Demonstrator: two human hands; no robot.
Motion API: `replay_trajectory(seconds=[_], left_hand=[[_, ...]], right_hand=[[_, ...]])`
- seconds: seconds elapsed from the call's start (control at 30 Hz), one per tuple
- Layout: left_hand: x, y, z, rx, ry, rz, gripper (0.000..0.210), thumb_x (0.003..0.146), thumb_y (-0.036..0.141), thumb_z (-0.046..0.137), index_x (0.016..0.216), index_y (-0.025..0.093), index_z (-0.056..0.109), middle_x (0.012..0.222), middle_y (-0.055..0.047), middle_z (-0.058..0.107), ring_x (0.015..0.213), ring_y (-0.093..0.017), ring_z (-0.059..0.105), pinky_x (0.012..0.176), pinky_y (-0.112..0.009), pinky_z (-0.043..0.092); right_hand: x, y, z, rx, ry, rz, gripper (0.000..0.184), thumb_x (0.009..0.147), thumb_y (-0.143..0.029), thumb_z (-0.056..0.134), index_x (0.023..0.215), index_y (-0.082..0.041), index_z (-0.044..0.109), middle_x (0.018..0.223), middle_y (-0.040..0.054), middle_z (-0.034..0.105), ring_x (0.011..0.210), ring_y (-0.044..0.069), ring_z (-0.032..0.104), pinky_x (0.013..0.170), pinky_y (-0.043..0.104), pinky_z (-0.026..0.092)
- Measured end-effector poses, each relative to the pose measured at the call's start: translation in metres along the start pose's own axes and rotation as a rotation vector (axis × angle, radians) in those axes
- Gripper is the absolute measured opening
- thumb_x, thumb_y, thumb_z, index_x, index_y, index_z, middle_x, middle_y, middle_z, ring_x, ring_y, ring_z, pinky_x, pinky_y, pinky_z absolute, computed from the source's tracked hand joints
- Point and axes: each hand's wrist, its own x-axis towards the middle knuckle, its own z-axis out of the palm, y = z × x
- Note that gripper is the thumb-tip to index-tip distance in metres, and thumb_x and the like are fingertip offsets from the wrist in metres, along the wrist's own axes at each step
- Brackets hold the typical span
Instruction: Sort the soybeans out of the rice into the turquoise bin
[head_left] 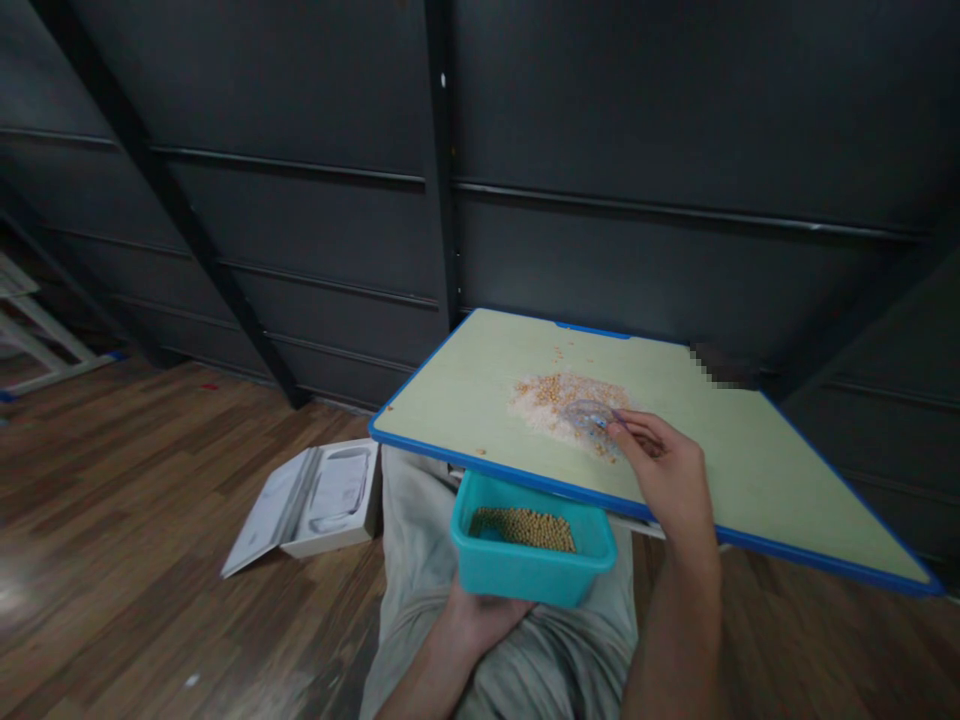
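Note:
My left hand (484,620) supports a teal plastic container (525,580) from below, over my lap; its fingers are mostly hidden beneath. Round yellowish beans (529,528), likely soybeans, cover part of the container's bottom. My right hand (664,455) pinches a clear, round plastic piece (589,412), like a lid or shallow dish, at the edge of a loose pile. That pile mixes white rice-like grains (544,415) with orange-yellow beans (555,388) on a pale yellow board (457,385) with a blue rim. The container sits just below the board's near edge.
An open white box (337,500) with a molded insert stands on the wooden floor (150,500) at left. A dark panelled wall (315,220) rises behind the board. Several stray beans lie apart from the pile. White legs (52,345) of some furniture show far left.

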Motion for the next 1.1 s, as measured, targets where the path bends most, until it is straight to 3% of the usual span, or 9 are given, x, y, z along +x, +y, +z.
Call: replay_trajectory(seconds=[0.47, 0.67, 0.87, 1.1], left_hand=[[0.002, -0.002, -0.005, 0.011, 0.027, -0.003, 0.035, 0.092, 0.042, 0.099, 0.123, 0.027, 0.092, 0.152, -0.012, 0.091, 0.175, -0.044, 0.059, 0.15, -0.063, 0.041], [-0.002, 0.001, 0.001, 0.022, 0.059, -0.013, 0.028, 0.1, 0.04, 0.089, 0.125, 0.028, 0.092, 0.153, -0.01, 0.091, 0.177, -0.044, 0.057, 0.15, -0.061, 0.042], [-0.002, 0.0, 0.002, -0.021, 0.07, -0.014, 0.039, 0.1, 0.035, 0.091, 0.138, 0.027, 0.088, 0.153, -0.011, 0.091, 0.175, -0.043, 0.06, 0.149, -0.064, 0.044], [0.0, 0.0, -0.004, -0.019, -0.003, -0.02, 0.041, 0.097, 0.04, 0.097, 0.135, 0.027, 0.089, 0.155, -0.013, 0.09, 0.176, -0.043, 0.059, 0.15, -0.062, 0.043]], right_hand=[[-0.002, -0.005, 0.001, -0.01, -0.066, -0.016, 0.048, 0.09, -0.065, 0.096, 0.109, -0.022, 0.096, 0.101, 0.0151, 0.095, 0.087, 0.033, 0.086, 0.076, 0.044, 0.066], [-0.003, -0.006, 0.001, -0.018, -0.094, -0.03, 0.048, 0.091, -0.067, 0.095, 0.109, -0.021, 0.095, 0.102, 0.0154, 0.094, 0.087, 0.033, 0.085, 0.076, 0.045, 0.067], [-0.002, -0.007, 0.001, -0.038, -0.068, -0.032, 0.055, 0.09, -0.072, 0.096, 0.109, -0.021, 0.095, 0.101, 0.0155, 0.094, 0.088, 0.034, 0.086, 0.078, 0.046, 0.067], [-0.002, -0.008, 0.0, -0.046, -0.12, -0.047, 0.048, 0.095, -0.067, 0.093, 0.112, -0.023, 0.096, 0.105, 0.015, 0.095, 0.091, 0.033, 0.086, 0.081, 0.046, 0.069]])
